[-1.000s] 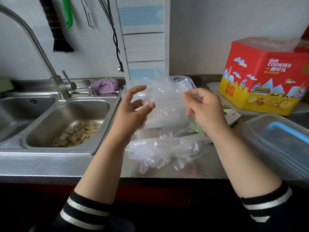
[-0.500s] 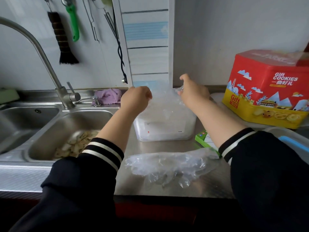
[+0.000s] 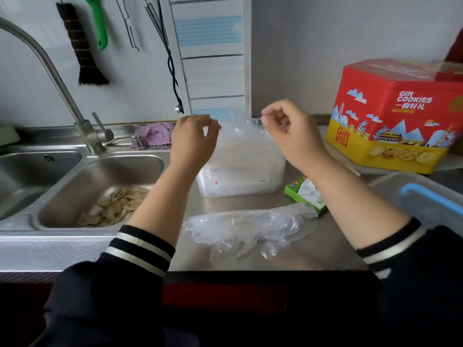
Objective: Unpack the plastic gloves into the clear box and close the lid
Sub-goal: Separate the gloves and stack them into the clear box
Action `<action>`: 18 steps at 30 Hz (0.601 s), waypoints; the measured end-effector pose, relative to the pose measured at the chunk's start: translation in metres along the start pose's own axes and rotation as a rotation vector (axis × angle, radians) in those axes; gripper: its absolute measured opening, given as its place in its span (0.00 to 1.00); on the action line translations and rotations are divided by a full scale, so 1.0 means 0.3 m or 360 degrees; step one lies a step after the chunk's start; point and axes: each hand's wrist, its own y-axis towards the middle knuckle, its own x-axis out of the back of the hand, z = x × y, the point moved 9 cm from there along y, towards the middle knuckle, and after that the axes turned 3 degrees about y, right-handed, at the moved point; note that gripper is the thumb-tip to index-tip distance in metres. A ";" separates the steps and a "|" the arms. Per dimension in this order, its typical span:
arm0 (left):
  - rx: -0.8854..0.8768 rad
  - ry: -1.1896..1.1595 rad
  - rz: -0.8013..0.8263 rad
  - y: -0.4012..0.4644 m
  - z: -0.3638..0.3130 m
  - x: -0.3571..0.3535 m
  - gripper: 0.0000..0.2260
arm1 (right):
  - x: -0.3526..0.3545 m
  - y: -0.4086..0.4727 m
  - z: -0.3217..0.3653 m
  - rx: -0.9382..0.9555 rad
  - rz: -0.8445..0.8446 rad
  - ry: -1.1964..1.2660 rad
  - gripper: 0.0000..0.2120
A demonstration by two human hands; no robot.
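A: Head camera: where are your hands?

B: Your left hand (image 3: 193,139) and right hand (image 3: 290,128) hover at frame center over the open clear box (image 3: 240,171), fingers curled loosely; whether they pinch the plastic gloves (image 3: 240,131) bulging from it, I cannot tell.

A: Other gloves?

B: A loose glove pile (image 3: 245,229) lies lower center, beside the green glove packet (image 3: 304,194). The lid (image 3: 426,204) sits at right.

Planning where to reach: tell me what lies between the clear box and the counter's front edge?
A loose heap of plastic gloves, seen in the head view.
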 end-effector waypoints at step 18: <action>-0.0325 -0.0360 0.0674 -0.467 -0.127 -0.161 0.15 | -0.095 -0.358 -0.113 -0.0415 0.0740 -0.0344 0.11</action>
